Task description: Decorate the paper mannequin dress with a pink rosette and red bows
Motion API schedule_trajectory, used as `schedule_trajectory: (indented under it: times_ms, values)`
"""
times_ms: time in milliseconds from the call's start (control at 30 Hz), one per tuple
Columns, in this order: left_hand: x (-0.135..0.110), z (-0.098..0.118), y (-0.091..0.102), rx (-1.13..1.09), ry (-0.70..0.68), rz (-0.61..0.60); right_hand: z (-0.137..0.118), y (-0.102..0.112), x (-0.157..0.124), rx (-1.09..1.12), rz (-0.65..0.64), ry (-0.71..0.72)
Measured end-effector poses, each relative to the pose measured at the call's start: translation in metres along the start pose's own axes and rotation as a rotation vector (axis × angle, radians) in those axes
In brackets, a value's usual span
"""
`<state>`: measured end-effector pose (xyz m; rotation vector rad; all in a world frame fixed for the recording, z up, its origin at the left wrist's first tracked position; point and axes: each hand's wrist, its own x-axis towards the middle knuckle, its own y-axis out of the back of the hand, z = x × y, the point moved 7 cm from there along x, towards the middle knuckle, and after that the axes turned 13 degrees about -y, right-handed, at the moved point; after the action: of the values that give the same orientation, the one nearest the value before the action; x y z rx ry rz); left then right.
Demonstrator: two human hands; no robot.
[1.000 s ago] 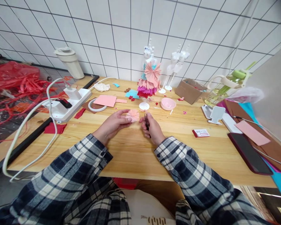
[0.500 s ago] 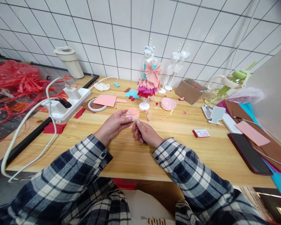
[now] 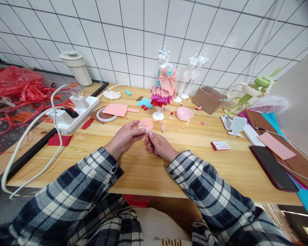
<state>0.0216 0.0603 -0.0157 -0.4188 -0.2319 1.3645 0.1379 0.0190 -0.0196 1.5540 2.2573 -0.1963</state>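
Pinched in the fingers of my left hand [image 3: 123, 138] is a pleated pink paper fan [image 3: 145, 124], spread into a round fan shape. My right hand [image 3: 161, 145] is closed around a slim dark metal tool that looks like tweezers [image 3: 149, 135]; its tip meets the lower edge of the fan, and most of it is hidden by the fingers. Just beyond the hands stands a small white mannequin [image 3: 162, 58] wearing a layered paper dress [image 3: 162, 90] in red, magenta, pink and blue, with a large pink pleated fan on its front.
A pink bowl [image 3: 184, 113] and cardboard box [image 3: 207, 98] sit right of the mannequin. Tape [image 3: 106, 119], pink paper [image 3: 115, 109] and a power strip [image 3: 78, 114] lie left. Rightward are a phone [image 3: 273, 167], a phone stand [image 3: 238, 125] and a bottle [image 3: 246, 95]. Paper scraps are scattered about.
The tool in my right hand has tilted slightly and shows less between the fingers. My left hand and the pink fan have barely moved.
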Motion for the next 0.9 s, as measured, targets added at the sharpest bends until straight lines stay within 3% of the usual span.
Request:
schedule_trajectory:
  times_ms: [633,900]
  values:
    - [0.0,-0.001,-0.002,-0.004,0.004,-0.018,-0.005,0.002,-0.001,0.051,0.024,-0.002]
    - [0.001,0.011,0.004,0.009,-0.055,0.005,0.0,0.003,0.0,0.021,-0.001,-0.053]
